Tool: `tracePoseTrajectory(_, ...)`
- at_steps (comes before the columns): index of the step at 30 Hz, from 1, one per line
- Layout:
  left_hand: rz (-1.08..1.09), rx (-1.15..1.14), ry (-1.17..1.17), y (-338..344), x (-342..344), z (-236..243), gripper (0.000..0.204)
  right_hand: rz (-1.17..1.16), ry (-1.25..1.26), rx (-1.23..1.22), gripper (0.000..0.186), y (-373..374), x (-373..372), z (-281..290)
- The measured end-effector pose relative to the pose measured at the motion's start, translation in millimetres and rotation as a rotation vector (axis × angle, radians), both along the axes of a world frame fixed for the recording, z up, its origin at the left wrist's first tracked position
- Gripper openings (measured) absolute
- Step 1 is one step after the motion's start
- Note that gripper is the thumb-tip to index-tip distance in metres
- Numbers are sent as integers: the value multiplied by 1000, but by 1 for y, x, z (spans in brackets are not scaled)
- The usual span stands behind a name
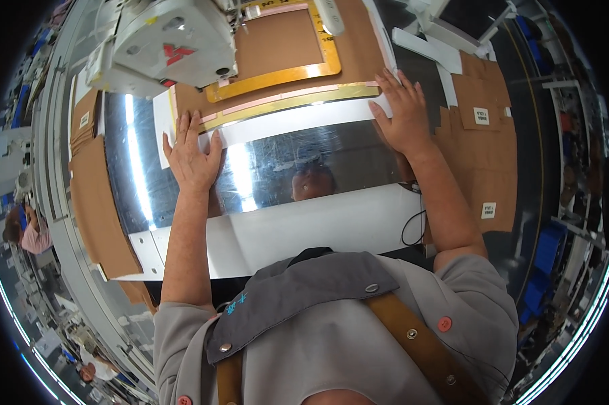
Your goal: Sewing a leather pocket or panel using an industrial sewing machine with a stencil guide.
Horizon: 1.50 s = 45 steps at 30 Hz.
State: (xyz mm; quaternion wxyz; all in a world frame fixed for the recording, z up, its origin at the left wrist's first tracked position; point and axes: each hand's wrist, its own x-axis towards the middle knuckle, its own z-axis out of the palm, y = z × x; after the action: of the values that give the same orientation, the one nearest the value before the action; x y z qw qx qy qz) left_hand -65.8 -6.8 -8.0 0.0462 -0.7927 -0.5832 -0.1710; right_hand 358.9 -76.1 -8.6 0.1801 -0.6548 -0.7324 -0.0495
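My left hand [191,158] lies flat with its fingers spread on the left end of a white strip [297,120], beside a long yellow-and-pink bar [291,106]. At the other end of that bar, my right hand [403,111] rests with fingers stretched out and thumb apart. Beyond the bar is a brown panel [362,47], with a yellow rectangular frame [277,82] on top of it. The fingertips of both hands touch the sheet's edges near the bar. Neither hand is wrapped round anything.
A white sewing machine head [173,50] overhangs the far left of the work. Under my wrists is a shiny metal plate [304,158]. Brown panels with white labels lie in stacks at the right [483,155] and left [98,202]. A black cable [412,226] loops beside my right forearm.
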Motion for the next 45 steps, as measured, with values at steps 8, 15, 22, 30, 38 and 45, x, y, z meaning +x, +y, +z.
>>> tracePoseTrajectory(8, 28, 45, -36, 1, 1, -1, 56, -13, -5, 19, 56, 0, 4, -6)
tracePoseTrajectory(15, 104, 57, -19, -2, 1, -4, 56, -8, -11, 21, 53, 1, 5, -9)
tracePoseTrajectory(22, 128, 61, -65, -4, 4, -2, 56, -5, -36, 31, 53, 2, 7, -8)
tracePoseTrajectory(30, 120, 77, -80, -2, 4, -2, 53, -1, -50, 33, 51, 3, 9, -7)
tracePoseTrajectory(38, 119, 71, -96, -5, 5, -2, 54, 13, -49, 36, 50, 3, 11, -7)
tracePoseTrajectory(45, 127, 47, -116, -5, 2, -1, 53, 19, -60, 34, 51, 5, 9, -10)
